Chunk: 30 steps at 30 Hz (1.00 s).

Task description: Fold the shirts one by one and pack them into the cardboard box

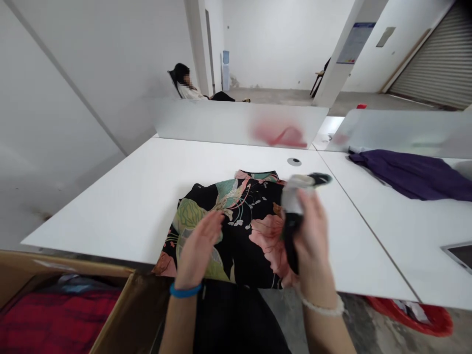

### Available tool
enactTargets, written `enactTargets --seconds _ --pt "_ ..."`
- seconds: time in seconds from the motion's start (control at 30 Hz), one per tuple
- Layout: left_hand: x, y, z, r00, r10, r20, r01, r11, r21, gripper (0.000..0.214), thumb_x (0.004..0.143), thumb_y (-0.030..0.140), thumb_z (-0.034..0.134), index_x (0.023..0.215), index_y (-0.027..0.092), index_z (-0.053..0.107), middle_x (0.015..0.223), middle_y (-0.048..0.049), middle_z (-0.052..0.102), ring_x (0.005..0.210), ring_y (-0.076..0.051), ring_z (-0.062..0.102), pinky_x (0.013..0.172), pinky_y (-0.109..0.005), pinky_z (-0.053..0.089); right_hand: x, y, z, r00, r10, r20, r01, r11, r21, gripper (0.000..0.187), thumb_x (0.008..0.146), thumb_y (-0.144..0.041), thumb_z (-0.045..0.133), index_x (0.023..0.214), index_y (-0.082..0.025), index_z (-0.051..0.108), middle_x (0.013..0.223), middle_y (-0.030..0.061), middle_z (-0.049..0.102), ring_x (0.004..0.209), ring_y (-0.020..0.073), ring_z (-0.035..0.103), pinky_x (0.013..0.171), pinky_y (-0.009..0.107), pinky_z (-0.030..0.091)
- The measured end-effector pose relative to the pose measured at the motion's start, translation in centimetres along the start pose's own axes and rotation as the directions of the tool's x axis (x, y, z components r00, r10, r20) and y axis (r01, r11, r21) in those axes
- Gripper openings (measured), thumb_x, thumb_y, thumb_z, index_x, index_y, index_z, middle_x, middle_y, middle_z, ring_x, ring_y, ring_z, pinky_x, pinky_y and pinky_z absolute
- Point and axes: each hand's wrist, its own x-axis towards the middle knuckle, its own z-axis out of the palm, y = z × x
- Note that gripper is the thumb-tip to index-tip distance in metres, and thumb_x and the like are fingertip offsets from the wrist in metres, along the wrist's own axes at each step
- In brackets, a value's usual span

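A black garment with a pink and green flower print point(236, 221) lies folded near the front edge of the white table point(140, 196). My left hand point(199, 248) hovers over its left part with the fingers stretched out, and a blue band sits on the wrist. My right hand point(308, 231) is closed around a blurred black and white object point(295, 206) held just above the garment's right side. I cannot make out what that object is. A beaded bracelet circles the right wrist.
An open cardboard box point(121, 314) with red cloth inside stands at the lower left. A purple garment point(409, 172) lies on the adjoining table to the right. A frosted divider point(236, 123) runs along the back. A person sits far behind it. A red basket point(416, 314) is on the floor.
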Motion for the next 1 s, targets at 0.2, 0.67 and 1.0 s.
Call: enactTargets --seconds 0.2,0.67,1.0 --pt "-2.3 3.0 -7.9 0.867 -0.019 -0.499 0.031 0.999 0.016 0.049 0.081 0.047 0.053 0.123 0.023 0.055 0.138 -0.0088 0.05 0.128 -0.026 0.045 0.109 -0.047 0.033 -7.9 5.7 12.6 0.652 -0.029 0.758 0.374 0.882 -0.288 0.012 0.088 -0.029 0.051 0.091 -0.018 0.053 0.105 0.0089 0.057 0.109 0.0249 0.051 0.093 0.043 0.044" --pt "-0.6 1.2 -11.1 0.949 0.198 -0.244 0.126 0.47 0.874 0.055 0.077 0.046 0.051 0.126 0.02 0.048 0.127 -0.0109 0.058 0.118 -0.028 0.054 0.103 -0.044 0.04 -7.9 6.7 0.4 0.745 -0.111 0.658 0.639 0.4 -0.657 0.031 0.093 -0.023 0.042 0.12 -0.018 0.058 0.136 0.0121 0.049 0.133 0.0266 0.037 0.107 0.052 0.035" --pt "4.9 5.2 -3.3 0.927 0.21 0.311 -0.294 -0.11 0.949 0.051 0.092 0.043 0.028 0.132 0.015 0.044 0.14 -0.0127 0.046 0.132 -0.025 0.038 0.109 -0.044 0.032 -9.0 9.8 -1.6 0.67 -0.007 0.742 0.737 0.121 -0.665 0.05 0.092 -0.035 0.048 0.139 -0.02 0.043 0.146 0.0143 0.036 0.137 0.0325 0.029 0.106 0.056 0.032"
